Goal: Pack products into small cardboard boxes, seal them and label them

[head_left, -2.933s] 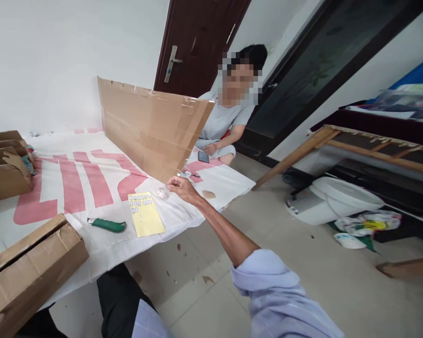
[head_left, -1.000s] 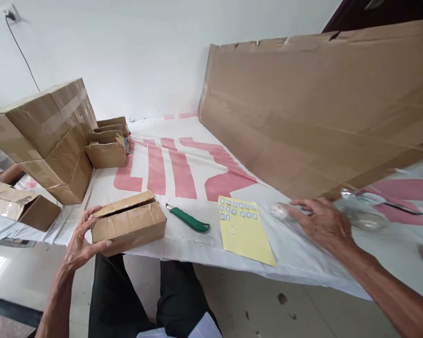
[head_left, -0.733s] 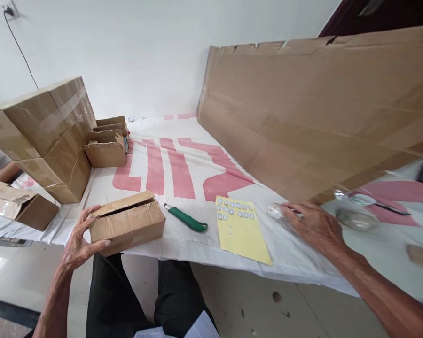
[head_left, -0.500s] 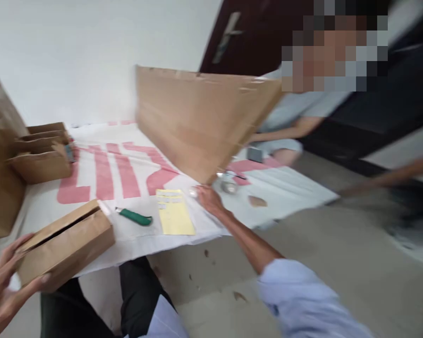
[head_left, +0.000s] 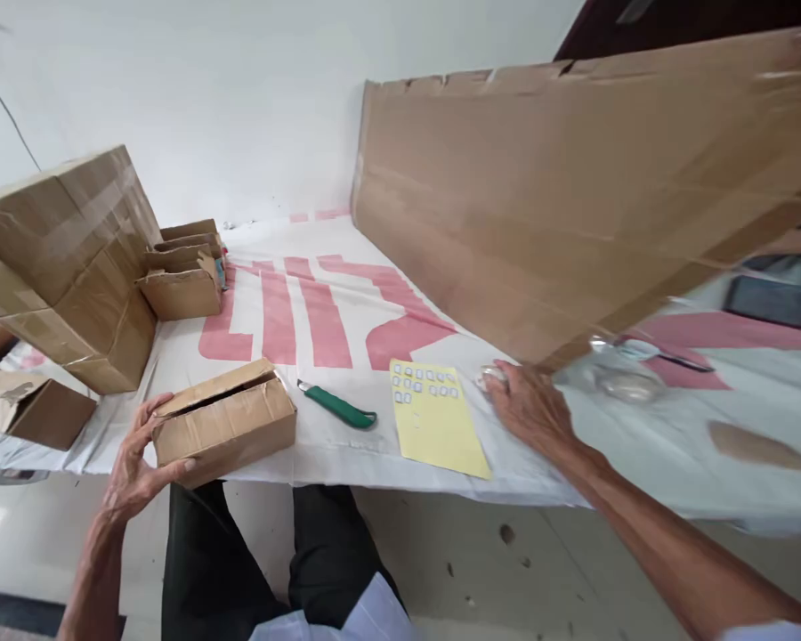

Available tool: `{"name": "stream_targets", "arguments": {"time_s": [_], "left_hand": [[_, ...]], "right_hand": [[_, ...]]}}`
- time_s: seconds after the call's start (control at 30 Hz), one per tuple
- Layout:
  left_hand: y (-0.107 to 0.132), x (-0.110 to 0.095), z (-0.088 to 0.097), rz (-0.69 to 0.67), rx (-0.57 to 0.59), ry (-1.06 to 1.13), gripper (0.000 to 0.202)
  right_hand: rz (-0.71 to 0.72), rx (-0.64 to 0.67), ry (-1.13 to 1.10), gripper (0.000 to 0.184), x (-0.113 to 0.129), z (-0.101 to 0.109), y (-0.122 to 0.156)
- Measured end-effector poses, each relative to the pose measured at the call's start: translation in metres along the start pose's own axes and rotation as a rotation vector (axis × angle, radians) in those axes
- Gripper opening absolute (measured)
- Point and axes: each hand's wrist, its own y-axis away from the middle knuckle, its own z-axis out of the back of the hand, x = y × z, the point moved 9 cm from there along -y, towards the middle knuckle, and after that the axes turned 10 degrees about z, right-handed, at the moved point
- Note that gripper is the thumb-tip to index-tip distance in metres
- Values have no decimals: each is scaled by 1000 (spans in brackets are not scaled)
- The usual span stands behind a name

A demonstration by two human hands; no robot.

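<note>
My left hand [head_left: 137, 467] grips the near-left end of a small cardboard box [head_left: 240, 427], thumb in front and fingers behind. A dark slit runs along the box's top between the flaps. My right hand [head_left: 534, 409] rests on the cloth by the foot of a large cardboard panel. Its fingers are closed on a small clear, roundish thing [head_left: 490, 377], mostly covered, whose kind I cannot make out. Between my hands lie a green utility knife [head_left: 339, 407] and a yellow sheet [head_left: 437, 432] with several small pale stickers or marks in rows.
The tall cardboard panel [head_left: 507, 196] stands slantwise across the table. Right of it lie a phone [head_left: 767, 300], scissors [head_left: 671, 354], a clear roll [head_left: 627, 385] and a brown scrap [head_left: 757, 445]. To the left are a large carton [head_left: 86, 267], open boxes [head_left: 183, 294] and another box [head_left: 46, 414].
My view has swung to the left, so things sit further right in it. The person beyond the panel is almost out of sight. Both hands keep their holds.
</note>
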Motion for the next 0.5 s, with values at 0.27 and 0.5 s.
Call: {"name": "stream_targets", "arguments": {"time_s": [0.27, 0.5], "left_hand": [[4, 3, -4, 30, 46, 66, 56], [4, 1, -4, 3, 30, 67, 54]], "right_hand": [[-14, -8, -27, 43, -4, -8, 3], [-23, -55, -99, 29, 12, 3, 3]]}}
